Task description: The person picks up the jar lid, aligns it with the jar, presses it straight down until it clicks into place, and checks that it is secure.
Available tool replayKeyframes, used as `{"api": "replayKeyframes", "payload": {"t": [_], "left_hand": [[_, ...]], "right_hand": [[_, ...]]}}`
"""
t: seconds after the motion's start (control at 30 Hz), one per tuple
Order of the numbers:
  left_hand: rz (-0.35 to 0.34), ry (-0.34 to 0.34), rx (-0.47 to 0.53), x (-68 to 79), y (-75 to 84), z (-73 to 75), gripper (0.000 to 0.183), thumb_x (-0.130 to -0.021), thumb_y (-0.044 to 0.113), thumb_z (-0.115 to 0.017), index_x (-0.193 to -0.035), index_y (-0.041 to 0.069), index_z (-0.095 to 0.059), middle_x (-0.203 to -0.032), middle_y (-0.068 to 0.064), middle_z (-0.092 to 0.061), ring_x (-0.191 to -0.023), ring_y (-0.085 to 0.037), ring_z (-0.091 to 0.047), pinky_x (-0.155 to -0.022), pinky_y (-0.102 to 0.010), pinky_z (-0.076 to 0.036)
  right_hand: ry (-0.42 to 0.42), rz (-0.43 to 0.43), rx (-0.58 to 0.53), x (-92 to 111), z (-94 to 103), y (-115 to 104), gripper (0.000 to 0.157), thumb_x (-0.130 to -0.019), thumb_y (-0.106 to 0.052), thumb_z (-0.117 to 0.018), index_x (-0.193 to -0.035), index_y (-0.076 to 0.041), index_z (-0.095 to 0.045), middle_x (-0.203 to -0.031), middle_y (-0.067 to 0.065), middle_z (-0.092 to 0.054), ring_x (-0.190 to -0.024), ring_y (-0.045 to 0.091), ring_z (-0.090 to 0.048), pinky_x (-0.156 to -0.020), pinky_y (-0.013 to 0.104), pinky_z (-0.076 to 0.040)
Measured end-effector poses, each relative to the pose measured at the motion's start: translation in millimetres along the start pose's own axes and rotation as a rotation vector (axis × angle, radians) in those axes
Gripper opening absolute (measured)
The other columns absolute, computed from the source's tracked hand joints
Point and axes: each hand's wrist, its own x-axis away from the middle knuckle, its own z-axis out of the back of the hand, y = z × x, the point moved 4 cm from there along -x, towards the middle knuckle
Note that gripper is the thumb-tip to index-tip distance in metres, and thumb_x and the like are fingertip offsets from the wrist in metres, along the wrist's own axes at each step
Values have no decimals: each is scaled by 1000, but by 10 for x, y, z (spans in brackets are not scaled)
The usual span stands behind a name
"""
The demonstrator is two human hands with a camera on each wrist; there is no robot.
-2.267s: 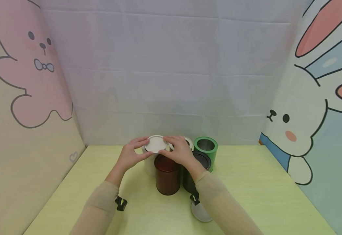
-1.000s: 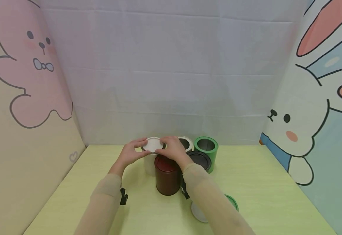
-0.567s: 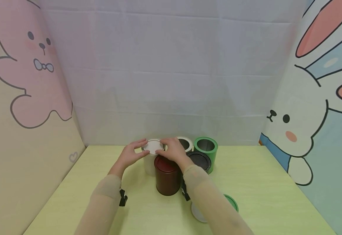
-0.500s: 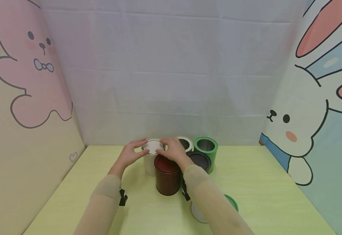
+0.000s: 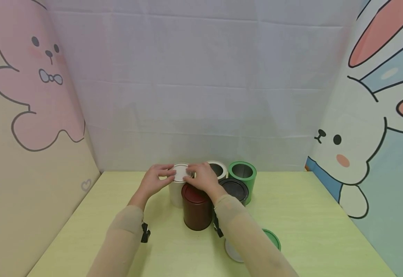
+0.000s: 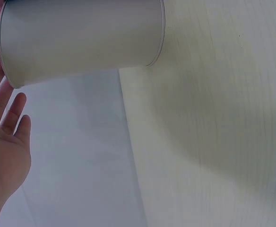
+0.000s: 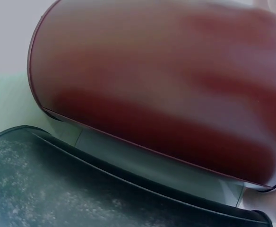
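Note:
A white lid [image 5: 180, 173] sits on top of a white can [image 5: 176, 194] at the back of the table. My left hand [image 5: 154, 179] is at the lid's left side, fingertips over its top and thumb at the near edge. In the left wrist view, the left hand's fingers [image 6: 12, 113] are loosely extended beside the can's rim. From the right, my right hand [image 5: 203, 177] reaches its fingertips and thumb onto the lid's edge. Just in front stands a dark red can [image 5: 198, 211] with its lid on, partly below the right hand.
A black lidded can [image 5: 235, 188], an uncovered can with a white rim [image 5: 223, 171] and an uncovered green can [image 5: 251, 184] stand to the right. A whitish lid [image 5: 233, 251] and a green lid [image 5: 273, 238] lie in front, partly hidden by the right forearm.
Both hands have brought the white lid down and slightly left onto the white can. Fingertips have since slid from its edge onto its top. The green lid has come into view beside the right forearm.

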Motion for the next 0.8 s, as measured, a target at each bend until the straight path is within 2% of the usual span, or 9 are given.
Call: {"api": "replayKeyframes", "payload": {"t": [0.37,0.8], "left_hand": [[44,-5,-8,-5,9,-37,23,-89,16,-72,-108,5,-78,-133,-15,-62,-123,-39,-51,-103,-56,-39],[61,-24,-11,-27,11,-35,21,-89,15,-72,-106,5,-78,-131,-14,-63,-122,-39,-52,-102,-55,-40]], "right_hand": [[-26,-72,-19,-5,-25,23,30,-91,-34,-70,-115,-18,-77,-133,-1,-63,-117,25,-52,-100,39,-44],[-33,-80,-1,-34,-55,30,28,-91,-34,-70,-113,-19,-78,-131,-2,-64,-120,27,-53,-105,38,-41]]}}
